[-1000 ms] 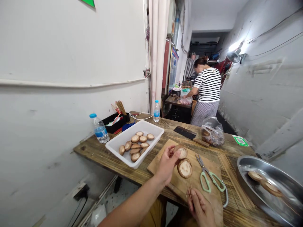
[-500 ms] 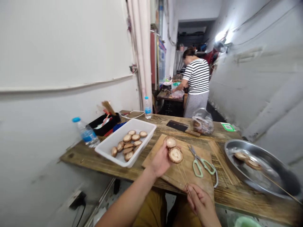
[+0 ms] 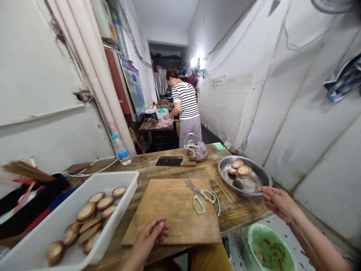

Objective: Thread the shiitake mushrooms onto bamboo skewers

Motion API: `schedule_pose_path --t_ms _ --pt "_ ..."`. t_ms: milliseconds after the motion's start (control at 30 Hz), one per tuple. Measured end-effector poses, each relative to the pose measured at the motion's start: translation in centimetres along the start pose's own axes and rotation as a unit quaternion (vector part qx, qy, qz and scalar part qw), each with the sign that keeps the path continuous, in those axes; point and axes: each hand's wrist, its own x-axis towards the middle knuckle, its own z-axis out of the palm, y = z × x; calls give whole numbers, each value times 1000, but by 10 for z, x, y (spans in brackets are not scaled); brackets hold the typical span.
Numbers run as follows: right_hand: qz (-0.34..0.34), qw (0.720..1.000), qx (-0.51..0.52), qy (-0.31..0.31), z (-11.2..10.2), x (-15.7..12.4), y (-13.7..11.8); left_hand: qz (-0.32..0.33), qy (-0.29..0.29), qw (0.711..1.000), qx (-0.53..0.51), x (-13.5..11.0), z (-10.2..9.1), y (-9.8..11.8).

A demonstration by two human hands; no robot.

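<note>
My right hand [image 3: 278, 203] pinches the ends of thin wooden skewers [image 3: 256, 182] at the rim of the round metal pan [image 3: 266, 180]. Mushroom caps [image 3: 243, 171] threaded on the skewers rest over the pan, pale undersides up, near other caps in it. My left hand [image 3: 153, 234], fingers loosely curled and nothing visible in them, is over the front edge of the wooden cutting board [image 3: 175, 203]. Scissors [image 3: 199, 196] with pale green handles lie on the board's right side. Several brown mushrooms [image 3: 86, 211] sit in the white plastic tray [image 3: 124, 205] on the left.
Loose skewers [image 3: 221, 184] lie between board and pan. Behind the board are a dark cleaver [image 3: 169, 161] and a plastic bag [image 3: 196, 148]. A water bottle [image 3: 123, 152] stands at the back left. Below right is a green bin [image 3: 251, 252]. A person [image 3: 186, 105] stands beyond the table.
My right hand has carried the skewered mushrooms from above the board to the pan. My left hand has let go of them and dropped toward the board's front edge. The view has turned right.
</note>
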Motion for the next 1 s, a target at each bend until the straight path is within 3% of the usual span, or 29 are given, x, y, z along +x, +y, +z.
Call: schedule_pose_path --t_ms 200,500,633,833,933,1000 --pt "79 996 -51 9 -19 39 -16 -1 4 1000 -9 5 -4 -5" --pt "107 966 -236 3 3 72 -12 6 6 1000 -21 7 -7 -10" --pt "97 930 -353 3 7 72 -5 13 -1 999 -33 7 -9 -13" --pt "24 867 -497 26 4 68 -3 11 -13 1000 -26 13 -13 -21" --pt "15 855 -518 28 10 72 -4 11 -7 1000 -18 19 -16 -29" --pt "16 862 -506 23 17 76 -8 11 -3 1000 -11 23 -17 -33"
